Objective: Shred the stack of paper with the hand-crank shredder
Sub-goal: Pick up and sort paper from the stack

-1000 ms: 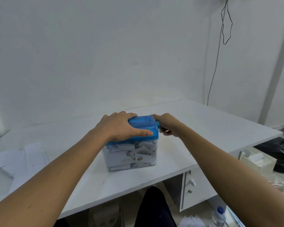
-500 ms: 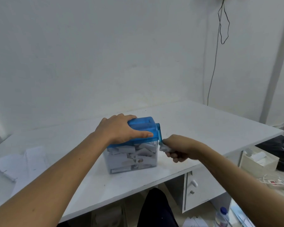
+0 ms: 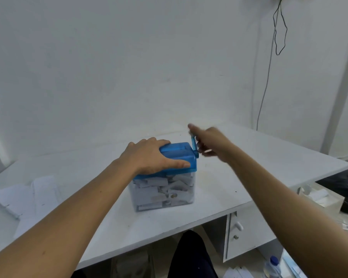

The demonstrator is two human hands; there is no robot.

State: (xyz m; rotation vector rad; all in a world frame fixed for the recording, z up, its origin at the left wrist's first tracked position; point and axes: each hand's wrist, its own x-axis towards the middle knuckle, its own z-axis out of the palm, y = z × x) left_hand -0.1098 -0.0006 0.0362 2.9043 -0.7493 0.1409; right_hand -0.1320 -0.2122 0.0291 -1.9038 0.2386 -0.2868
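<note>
Two bare hands work at a hand-crank shredder in the head view, which looks down over both forearms onto a white desk. The shredder stands near the front edge of the desk, about midway across, its blue top sitting on a clear bin packed almost to the lid with white paper strips. The left hand lies over the left part of the blue top, its fingers curled down over the far edge and its thumb laid along the near face, so it clasps the lid from both sides. The crank is on the right end of the top, and its blue arm points up and slightly back. The right hand is at the arm's upper end, smeared by motion blur; its fingers look closed about the handle there, though the exact grip is too blurred to make out. The stack of paper lies flat on the desk's left side, well apart from the shredder. A dark cable hangs down the wall at the right. Under the desk at the right is a white drawer unit, with a plastic bottle on the floor beside it.
</note>
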